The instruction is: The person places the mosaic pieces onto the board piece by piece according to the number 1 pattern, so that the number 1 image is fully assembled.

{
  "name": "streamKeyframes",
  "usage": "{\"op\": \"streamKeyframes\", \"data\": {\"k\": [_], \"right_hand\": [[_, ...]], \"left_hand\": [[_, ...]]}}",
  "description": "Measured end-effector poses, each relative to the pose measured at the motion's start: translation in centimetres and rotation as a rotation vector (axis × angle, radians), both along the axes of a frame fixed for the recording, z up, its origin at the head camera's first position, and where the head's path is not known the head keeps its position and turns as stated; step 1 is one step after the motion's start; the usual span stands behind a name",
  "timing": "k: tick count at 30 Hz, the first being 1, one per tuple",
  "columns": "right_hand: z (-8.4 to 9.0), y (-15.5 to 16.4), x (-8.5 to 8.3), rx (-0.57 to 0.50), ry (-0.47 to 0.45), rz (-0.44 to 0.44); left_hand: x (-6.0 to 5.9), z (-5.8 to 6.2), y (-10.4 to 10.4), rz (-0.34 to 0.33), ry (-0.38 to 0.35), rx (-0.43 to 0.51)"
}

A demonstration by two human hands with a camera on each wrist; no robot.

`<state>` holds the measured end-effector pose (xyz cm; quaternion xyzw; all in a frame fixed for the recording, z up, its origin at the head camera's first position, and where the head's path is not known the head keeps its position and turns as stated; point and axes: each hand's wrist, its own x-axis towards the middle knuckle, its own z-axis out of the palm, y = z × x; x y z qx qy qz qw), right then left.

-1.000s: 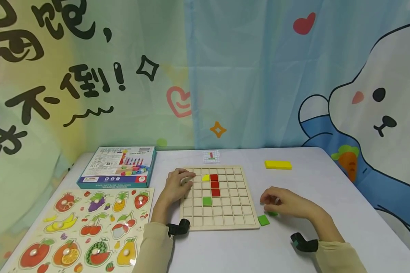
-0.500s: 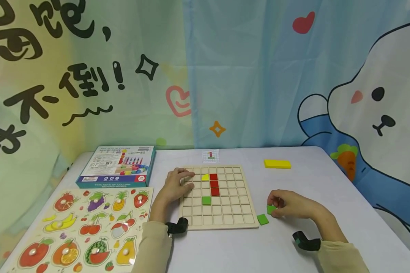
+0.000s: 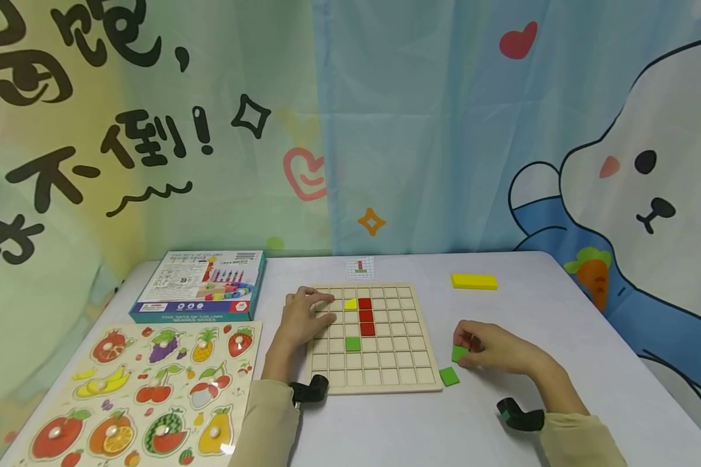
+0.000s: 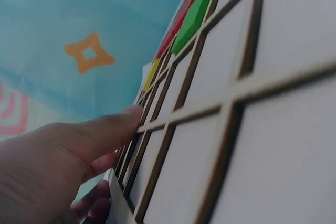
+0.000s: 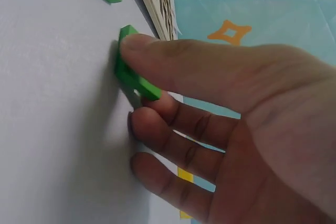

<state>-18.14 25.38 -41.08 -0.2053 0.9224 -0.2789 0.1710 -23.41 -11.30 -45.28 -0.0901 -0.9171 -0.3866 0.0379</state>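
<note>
A wooden grid board point(image 3: 385, 376) lies on the table with a yellow tile point(image 3: 351, 305), a column of red tiles point(image 3: 367, 317) and a green tile point(image 3: 353, 344) in its cells. My left hand point(image 3: 300, 318) rests on the board's left edge; in the left wrist view its straight thumb point(image 4: 113, 129) touches the grid, other fingertips partly hidden at the rim. Right of the board, my right hand point(image 3: 496, 346) pinches a green square tile point(image 5: 140, 85), tilted, between thumb and fingers close to the tabletop. Another green square tile point(image 3: 449, 376) lies beside the board's lower right corner.
A small pattern card point(image 3: 360, 267) lies behind the board. A yellow bar point(image 3: 474, 281) is at the back right. On the left are a flat teal-edged box point(image 3: 198, 285) and a fruit picture board point(image 3: 169, 383). A printed curtain point(image 3: 415, 130) hangs behind the table.
Hovering over the green tile a second ago, my right hand now pinches it, raised at a tilt and shifted slightly left over the last half second. My left hand has barely moved.
</note>
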Motion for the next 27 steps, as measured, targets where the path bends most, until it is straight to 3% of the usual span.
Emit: {"op": "streamKeyframes", "data": {"k": [9,27], "right_hand": [[0.1,-0.3,0.1,-0.042,0.057,0.014],[0.0,-2.6,-0.2,-0.144,0.076,0.052]], "left_hand": [[-0.1,-0.4,1.4,0.134,0.069,-0.012],[0.2,-0.4,2.1,0.192,0.095,0.089]]}}
